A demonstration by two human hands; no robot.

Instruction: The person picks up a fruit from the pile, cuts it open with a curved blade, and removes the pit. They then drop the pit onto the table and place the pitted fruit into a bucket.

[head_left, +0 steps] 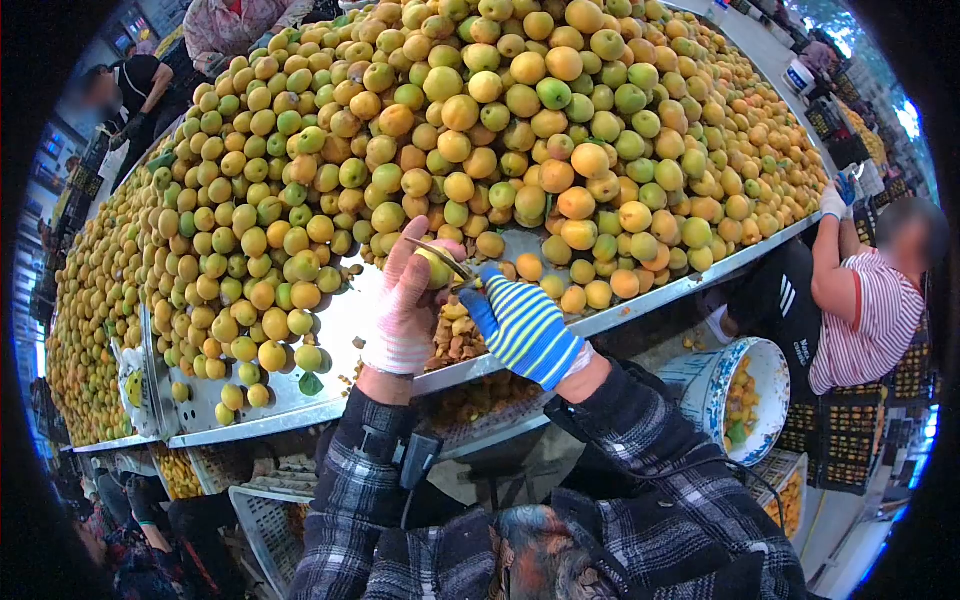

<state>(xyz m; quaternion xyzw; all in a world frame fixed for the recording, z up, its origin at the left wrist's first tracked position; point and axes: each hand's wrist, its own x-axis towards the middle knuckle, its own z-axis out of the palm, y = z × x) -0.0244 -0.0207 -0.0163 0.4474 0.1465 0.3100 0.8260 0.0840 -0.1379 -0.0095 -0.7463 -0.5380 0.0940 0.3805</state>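
My left hand (405, 300), in a pink-white glove, holds a yellow-green fruit (436, 266) at the near edge of a metal table (300, 405). My right hand (520, 325), in a blue-and-yellow striped glove, grips a thin blade (447, 260) that lies against that fruit. Below both hands sits a small heap of brownish pits and scraps (455, 335). A huge pile of yellow, orange and green fruits (450, 130) covers the table beyond.
A person in a red-striped shirt (865, 310) sits at the right by the table's edge. A white bucket with cut fruit (745, 395) stands below the table. Plastic crates (265, 520) sit underneath. More people stand at the far left (140, 85).
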